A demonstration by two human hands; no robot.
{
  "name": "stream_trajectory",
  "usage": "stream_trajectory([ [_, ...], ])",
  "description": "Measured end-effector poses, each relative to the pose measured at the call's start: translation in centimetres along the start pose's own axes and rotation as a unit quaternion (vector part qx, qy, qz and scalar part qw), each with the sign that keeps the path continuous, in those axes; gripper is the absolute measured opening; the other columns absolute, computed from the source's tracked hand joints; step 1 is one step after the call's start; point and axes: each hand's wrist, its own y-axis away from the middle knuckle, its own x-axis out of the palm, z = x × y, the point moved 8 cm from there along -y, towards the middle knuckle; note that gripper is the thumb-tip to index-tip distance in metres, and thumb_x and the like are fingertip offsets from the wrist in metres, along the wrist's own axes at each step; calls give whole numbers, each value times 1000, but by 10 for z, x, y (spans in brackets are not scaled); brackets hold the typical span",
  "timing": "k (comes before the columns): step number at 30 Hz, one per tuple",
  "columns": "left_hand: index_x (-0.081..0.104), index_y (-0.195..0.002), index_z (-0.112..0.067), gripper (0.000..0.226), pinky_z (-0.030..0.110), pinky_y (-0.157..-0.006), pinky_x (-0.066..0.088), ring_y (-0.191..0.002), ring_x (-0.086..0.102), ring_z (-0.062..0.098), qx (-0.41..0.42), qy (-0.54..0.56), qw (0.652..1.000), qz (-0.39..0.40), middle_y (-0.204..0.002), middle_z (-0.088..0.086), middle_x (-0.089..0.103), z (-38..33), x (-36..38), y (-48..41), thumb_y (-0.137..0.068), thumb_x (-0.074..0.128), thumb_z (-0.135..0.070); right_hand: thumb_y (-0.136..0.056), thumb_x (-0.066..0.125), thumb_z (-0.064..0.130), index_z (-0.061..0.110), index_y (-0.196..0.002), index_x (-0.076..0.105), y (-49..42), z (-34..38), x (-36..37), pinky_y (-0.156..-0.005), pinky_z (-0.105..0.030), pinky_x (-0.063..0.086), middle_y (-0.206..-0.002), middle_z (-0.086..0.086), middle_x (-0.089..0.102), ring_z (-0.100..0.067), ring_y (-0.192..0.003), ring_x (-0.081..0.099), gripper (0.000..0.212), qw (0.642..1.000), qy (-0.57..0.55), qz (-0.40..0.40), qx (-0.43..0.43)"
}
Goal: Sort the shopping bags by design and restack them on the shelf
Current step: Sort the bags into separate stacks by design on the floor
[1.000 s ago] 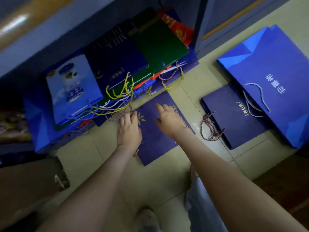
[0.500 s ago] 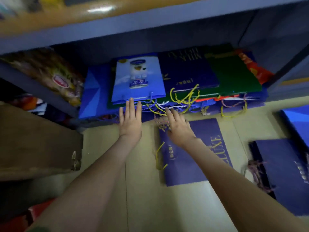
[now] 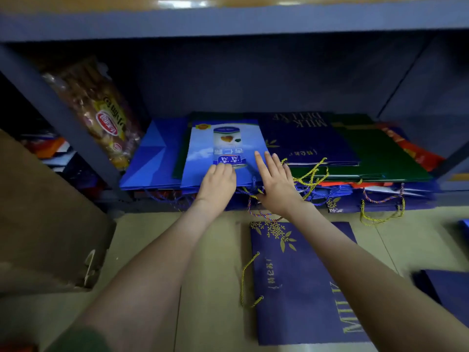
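Low grey shelf (image 3: 228, 24) holds a stack of flat bags (image 3: 368, 158). On the top light-blue bag (image 3: 223, 148) the left hand (image 3: 218, 181) curls its fingers; whether it grips, I cannot tell. Beside it the right hand (image 3: 276, 179) lies open, flat on the stack. One navy bag (image 3: 299, 280) lies on the floor (image 3: 210, 250).

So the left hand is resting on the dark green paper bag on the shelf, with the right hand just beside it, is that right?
No: in the head view the left hand rests on the light blue paper bag printed with a can, not the dark green bag. The right hand is beside it.
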Motion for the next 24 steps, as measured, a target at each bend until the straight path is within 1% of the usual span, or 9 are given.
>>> stream_trajectory([
  [3,74,-93,-12,40,33,-73,38,-71,52,22,11,45,998,-36,-73,3,58,4,-28,32,-74,39,-11,-89,60,28,24,-151,-5,14,13,-12,-117,-41,-3,-159,-7,1,-26,-146,-3,89,998,57,-14,-34],
  [5,73,-102,-9,49,41,-83,48,-78,59,28,-2,62,996,-67,-80,8,63,12,-40,61,-76,31,-5,-91,57,25,21,-152,4,29,27,-10,-117,-39,0,-158,-8,13,-26,-146,9,81,994,88,-1,-61],
  [9,66,-117,-4,51,51,-92,49,-113,58,41,16,61,997,-54,-121,25,60,18,-29,128,-81,30,-4,-78,60,-4,8,-144,36,75,72,11,-105,-45,37,-135,-18,53,-34,-127,49,72,979,103,-75,-157],
  [12,61,-125,-6,54,46,-94,48,-117,57,36,39,98,994,-35,-128,23,57,10,-13,185,-78,34,-5,-77,37,-3,6,-147,24,117,103,39,-111,-44,28,-131,-18,56,-34,-124,51,72,960,88,-130,-230],
  [15,30,-147,-11,75,46,-112,24,-140,29,32,42,136,987,80,-152,18,27,1,11,243,-76,54,-10,-81,30,1,10,-150,6,156,134,78,-112,-45,17,-134,-17,54,-33,-125,50,74,950,99,-106,-276],
  [18,-15,-149,-14,81,44,-115,-7,-144,-14,29,-28,154,953,260,-156,9,-19,-7,56,303,-91,42,-15,-85,30,5,5,-148,11,190,163,123,-110,-46,28,-134,-15,54,-29,-125,52,66,937,117,-40,-325],
  [21,-15,-149,-10,71,40,-116,-3,-145,-14,25,-47,194,915,350,-157,6,-18,-29,87,349,-95,31,-7,-84,31,7,2,-137,37,216,184,174,-95,-43,49,-125,-14,62,-26,-115,60,53,929,120,60,-346],
  [23,-11,-150,-11,66,39,-116,0,-146,-9,20,-37,220,897,381,-158,4,-14,-39,98,370,-96,27,-6,-84,33,6,3,-133,49,234,196,193,-94,-37,51,-122,-17,63,-27,-112,62,52,927,110,129,-333],
  [24,-10,-151,-12,65,40,-116,1,-146,-8,18,-20,222,891,397,-159,3,-13,-43,103,377,-97,26,-7,-87,33,4,0,-138,42,239,196,200,-102,-37,44,-133,-21,54,-29,-122,54,52,927,112,155,-323],
])
